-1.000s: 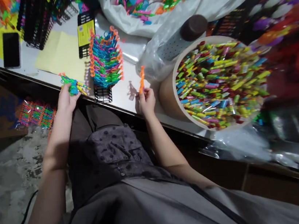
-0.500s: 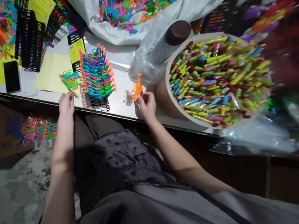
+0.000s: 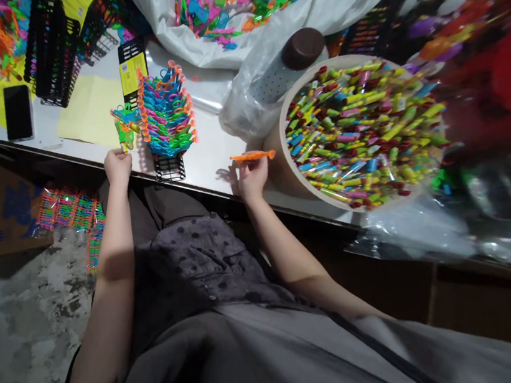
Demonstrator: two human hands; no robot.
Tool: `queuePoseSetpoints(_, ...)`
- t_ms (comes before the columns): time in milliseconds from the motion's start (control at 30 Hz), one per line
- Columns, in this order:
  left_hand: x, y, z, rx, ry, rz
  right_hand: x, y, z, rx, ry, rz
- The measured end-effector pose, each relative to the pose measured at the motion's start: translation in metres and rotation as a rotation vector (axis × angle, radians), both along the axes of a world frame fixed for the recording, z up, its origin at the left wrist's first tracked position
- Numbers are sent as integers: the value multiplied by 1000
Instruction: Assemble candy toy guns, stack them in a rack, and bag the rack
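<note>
My left hand (image 3: 118, 167) is closed, its fingertips pinching a small yellow stick (image 3: 124, 148). Just beyond those fingertips lie a few green and blue plastic toy pieces (image 3: 125, 131). My right hand (image 3: 254, 178) grips an orange plastic toy (image 3: 253, 155), which is seen edge-on and lies level above the fingers. Between the hands, a long stack of colourful plastic toys (image 3: 166, 112) is set in rows on a black plastic rack (image 3: 170, 169). The rack's near end shows at the table edge.
A round tub (image 3: 283, 144) full of small wrapped sticks stands right of my right hand. Behind are a bagged bottle (image 3: 269, 80) and a white sack (image 3: 214, 59) of loose toys. Leftward lie a phone (image 3: 18, 113), yellow paper (image 3: 87, 113) and black racks (image 3: 52, 55).
The orange toy has turned from upright to level in my right hand. My left hand has moved slightly closer to the stack, and the green piece by it has shifted.
</note>
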State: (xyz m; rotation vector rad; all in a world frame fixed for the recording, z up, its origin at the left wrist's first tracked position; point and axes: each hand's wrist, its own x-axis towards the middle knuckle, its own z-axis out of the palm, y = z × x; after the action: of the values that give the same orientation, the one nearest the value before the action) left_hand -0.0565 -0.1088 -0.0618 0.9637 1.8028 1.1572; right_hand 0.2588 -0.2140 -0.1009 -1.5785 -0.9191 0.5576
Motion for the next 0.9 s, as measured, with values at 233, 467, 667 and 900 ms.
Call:
queuePoseSetpoints(233,-23,-80,-2,84,-194,117,-62,3,11,47,194,265)
queuePoseSetpoints(467,-43,-168,-10,40,-268,25,-99,39,5,-92,244,285)
queuePoseSetpoints(667,-47,-209,-27,-16,-285,-4,-94,42,5,-179,105,276)
queuePoseSetpoints(900,-36,-201,-27,187,12,-90,-91,42,14,-169,-66,328)
